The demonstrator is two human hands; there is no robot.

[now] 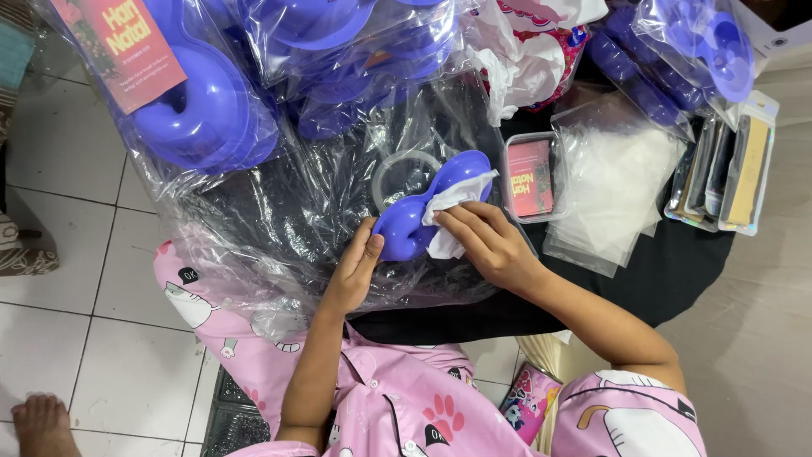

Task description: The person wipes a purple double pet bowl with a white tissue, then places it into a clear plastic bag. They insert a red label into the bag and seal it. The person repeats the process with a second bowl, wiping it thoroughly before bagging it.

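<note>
Wiping looks partway along, as far as 1 view shows: the purple plastic container [423, 211] is out of its wrap and under a white tissue [448, 216], while many more purple pieces sit bagged in clear plastic [211, 110] at the top of the table and along the upper right. A small clear box w/ red cards [531, 178] and a stack of clear bags [617, 182] lie just beside the work, untouched.

Left hand [355, 271] grips the container's near rim, fingers curled shut on it from below-left. Right hand [486, 241] presses the tissue onto the container's right lobe, fingers closed on the tissue. Container lies between both hands, over a crumpled plastic sheet [279, 220] on the black table [677, 271].
</note>
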